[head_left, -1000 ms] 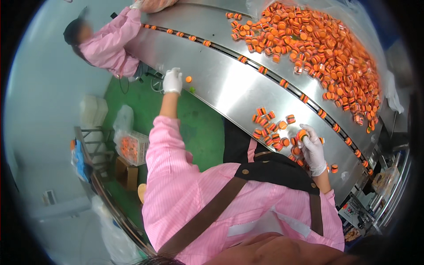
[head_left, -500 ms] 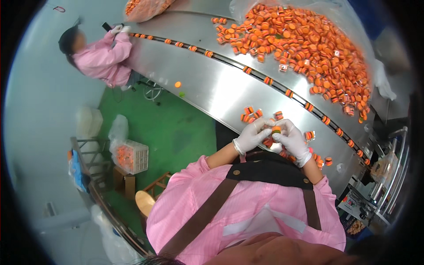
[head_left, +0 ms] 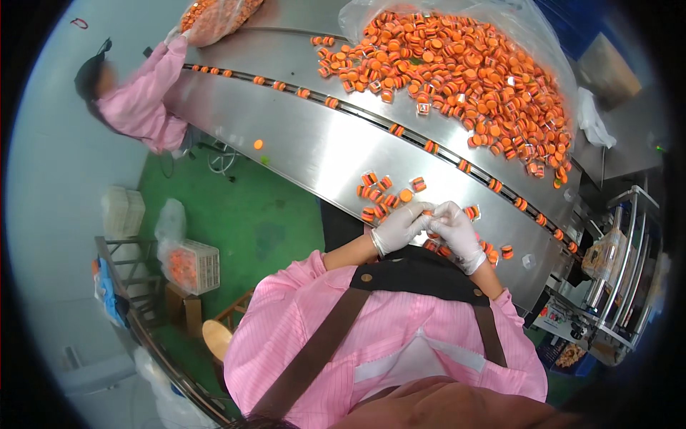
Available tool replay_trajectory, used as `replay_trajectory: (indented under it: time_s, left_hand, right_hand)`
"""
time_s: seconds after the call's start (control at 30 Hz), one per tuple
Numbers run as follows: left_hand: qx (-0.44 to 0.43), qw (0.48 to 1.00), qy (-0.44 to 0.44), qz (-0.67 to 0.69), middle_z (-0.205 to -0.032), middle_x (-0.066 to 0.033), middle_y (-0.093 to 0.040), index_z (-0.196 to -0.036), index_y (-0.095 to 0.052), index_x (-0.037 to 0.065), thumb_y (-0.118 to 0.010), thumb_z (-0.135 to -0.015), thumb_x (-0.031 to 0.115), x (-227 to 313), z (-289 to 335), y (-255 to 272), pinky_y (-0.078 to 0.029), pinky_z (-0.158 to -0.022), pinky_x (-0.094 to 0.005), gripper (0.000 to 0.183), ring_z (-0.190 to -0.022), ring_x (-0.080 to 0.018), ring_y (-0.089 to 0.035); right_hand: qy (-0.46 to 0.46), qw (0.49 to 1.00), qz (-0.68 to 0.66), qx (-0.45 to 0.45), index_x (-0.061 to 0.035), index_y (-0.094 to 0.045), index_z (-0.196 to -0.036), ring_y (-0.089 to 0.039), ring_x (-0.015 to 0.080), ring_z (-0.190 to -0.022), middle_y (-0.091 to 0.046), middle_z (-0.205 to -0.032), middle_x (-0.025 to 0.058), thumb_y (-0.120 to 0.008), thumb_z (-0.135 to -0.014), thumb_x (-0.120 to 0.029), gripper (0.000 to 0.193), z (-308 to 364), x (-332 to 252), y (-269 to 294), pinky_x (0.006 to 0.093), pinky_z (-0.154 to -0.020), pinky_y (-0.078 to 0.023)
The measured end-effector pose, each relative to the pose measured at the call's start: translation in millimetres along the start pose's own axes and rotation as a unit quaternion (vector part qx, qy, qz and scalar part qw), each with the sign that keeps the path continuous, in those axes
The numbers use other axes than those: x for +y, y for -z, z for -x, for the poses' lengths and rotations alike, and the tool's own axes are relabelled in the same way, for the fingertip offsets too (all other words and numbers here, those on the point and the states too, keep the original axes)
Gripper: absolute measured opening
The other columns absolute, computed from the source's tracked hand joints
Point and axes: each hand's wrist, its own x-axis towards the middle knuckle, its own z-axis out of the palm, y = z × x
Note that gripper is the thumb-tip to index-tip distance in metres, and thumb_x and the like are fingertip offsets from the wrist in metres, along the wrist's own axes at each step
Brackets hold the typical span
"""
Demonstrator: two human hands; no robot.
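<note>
- While two gloved hands meet over the steel table (head_left: 314,146), one orange piece (head_left: 428,213) shows in part between their fingertips, most of it hidden.
- One left hand (head_left: 401,229) sits at 8 o'clock from that piece, fingers curled narrow against it.
- One right hand (head_left: 457,234) sits at 4 o'clock from it, its fingers bent in and likewise narrow on the piece; how each fingertip grips cannot be told.
- About nine loose pieces (head_left: 419,184) lie from 9 to 12 o'clock of the hands, the nearest just beside the left fingers; several more lie from 2 to 5 o'clock, some partly covered.
- One track (head_left: 364,114) crosses beyond, carrying about seventeen pieces in single file.
- One heap (head_left: 457,86), too dense to count, spreads toward 12 and 1 o'clock.
- One orange disc (head_left: 258,144) and one green scrap (head_left: 264,160) lie toward 10 o'clock.
- One co-worker (head_left: 139,114) is farther out toward 10 o'clock, hands at one filled bag (head_left: 218,21).
</note>
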Motion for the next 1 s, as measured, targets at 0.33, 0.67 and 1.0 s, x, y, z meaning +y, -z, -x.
replay_trajectory:
  time_s: [0.33, 0.67, 1.0]
  left_hand:
    - [0.082, 0.995, 0.038, -0.040, -0.089, -0.0084, -0.063, -0.110, -0.056, 0.001, -0.055, -0.095, 0.017, -1, 3, -7, -0.049, -0.073, -0.0283, 0.023, -0.080, -0.0135, -0.062]
    - [0.086, 0.988, 0.109, 0.067, -0.082, -0.0100, -0.063, -0.115, -0.045, 0.000, -0.048, -0.096, 0.015, 19, 0, -10, -0.050, -0.063, -0.0291, 0.024, -0.069, -0.0149, -0.061]
    - [0.054, 0.958, 0.042, -0.278, -0.088, -0.0252, -0.065, -0.141, -0.025, -0.006, -0.040, -0.099, 0.044, 14, -4, 0, -0.051, -0.064, -0.0457, 0.067, -0.074, -0.0413, -0.065]
  right_hand:
    - [0.057, 0.998, -0.019, -0.028, -0.0061, -0.049, -0.102, -0.053, 0.0072, -0.072, -0.055, -0.085, 0.0017, -0.058, -0.090, -0.001, 0.016, -2, 19, -1, 0.0212, -0.062, -0.044]
    - [0.042, 0.998, 0.020, -0.036, -0.0040, -0.044, -0.130, -0.052, 0.0066, -0.077, -0.058, -0.090, 0.0030, -0.054, -0.097, -0.014, 0.036, 1, 5, -12, 0.0232, -0.067, -0.045]
    - [0.028, 0.986, 0.136, -0.090, -0.0007, -0.054, -0.123, -0.055, 0.0068, -0.090, -0.061, -0.100, 0.0017, -0.055, -0.097, -0.014, 0.029, -7, -12, -6, 0.0238, -0.079, -0.047]
